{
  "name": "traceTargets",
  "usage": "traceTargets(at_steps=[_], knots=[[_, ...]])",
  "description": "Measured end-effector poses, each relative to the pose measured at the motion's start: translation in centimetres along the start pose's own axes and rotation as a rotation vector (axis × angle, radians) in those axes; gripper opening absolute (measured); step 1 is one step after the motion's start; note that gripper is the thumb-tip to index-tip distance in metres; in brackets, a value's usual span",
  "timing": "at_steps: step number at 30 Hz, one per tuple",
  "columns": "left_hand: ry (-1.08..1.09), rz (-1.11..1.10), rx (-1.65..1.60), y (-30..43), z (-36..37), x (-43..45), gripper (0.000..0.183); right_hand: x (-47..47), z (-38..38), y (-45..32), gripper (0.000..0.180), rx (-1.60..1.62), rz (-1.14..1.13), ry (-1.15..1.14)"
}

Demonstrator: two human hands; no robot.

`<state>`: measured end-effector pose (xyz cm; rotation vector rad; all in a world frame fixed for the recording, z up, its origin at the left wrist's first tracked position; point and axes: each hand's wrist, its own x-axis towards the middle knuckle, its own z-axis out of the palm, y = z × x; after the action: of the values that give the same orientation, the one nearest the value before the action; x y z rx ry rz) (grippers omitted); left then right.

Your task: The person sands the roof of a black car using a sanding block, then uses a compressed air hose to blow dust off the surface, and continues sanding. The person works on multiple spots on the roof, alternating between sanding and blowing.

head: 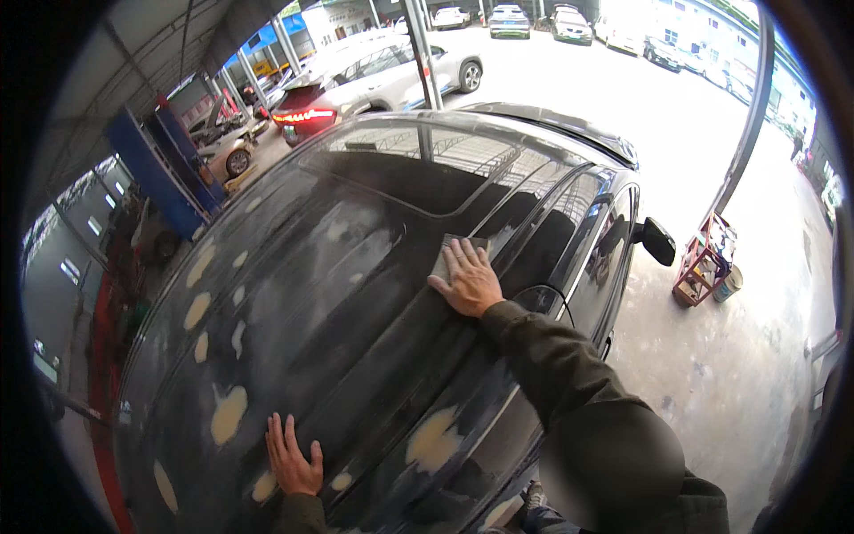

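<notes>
My right hand [472, 282] lies flat over a grey abrasive sheet or pad [440, 265], pressing it on the black car roof [353, 387] just behind the sunroof glass [413, 183]. Corners of the sheet show past my fingers and thumb. Lower left, my left hand [293, 460] rests palm-down on the roof with fingers apart, holding nothing. Beige filler patches dot the dull, scuffed paint: one [435, 440] to the right of that hand, another [229, 415] ahead of it, a small one [264, 487] beside its wrist.
A side mirror [658, 241] juts out on the right. Beyond it stand a red tool cart [704, 267] and a bucket [728, 284] near a metal post [747, 140]. A white car [380, 73] is parked past the roof. Blue lift columns [160, 160] rise on the left.
</notes>
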<state>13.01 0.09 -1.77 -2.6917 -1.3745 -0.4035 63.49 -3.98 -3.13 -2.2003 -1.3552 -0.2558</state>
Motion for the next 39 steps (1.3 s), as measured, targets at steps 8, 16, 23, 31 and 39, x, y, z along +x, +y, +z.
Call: traceTargets(at_steps=[8,16,23,31,39], knots=[[-0.013,-0.002,-0.023,0.2,-0.3,0.3,0.068,-2.7,-2.2,0.4,0.070,0.088,-0.392,-0.067],[0.023,0.004,0.009,-0.3,0.4,-0.2,0.067,-1.5,1.3,-0.7,0.055,0.059,-0.213,0.044],[0.023,0.006,0.004,-0.1,0.2,0.2,0.066,-5.8,-2.8,-6.2,0.076,0.214,-0.526,-0.276],[0.026,0.014,-0.016,-0.1,0.2,0.0,0.067,2.5,0.8,6.7,0.074,-0.059,0.004,-0.266],[0.048,-0.011,-0.021,0.3,0.3,0.0,0.068,-8.6,-2.9,-13.6,0.080,-0.007,-0.456,-0.346]])
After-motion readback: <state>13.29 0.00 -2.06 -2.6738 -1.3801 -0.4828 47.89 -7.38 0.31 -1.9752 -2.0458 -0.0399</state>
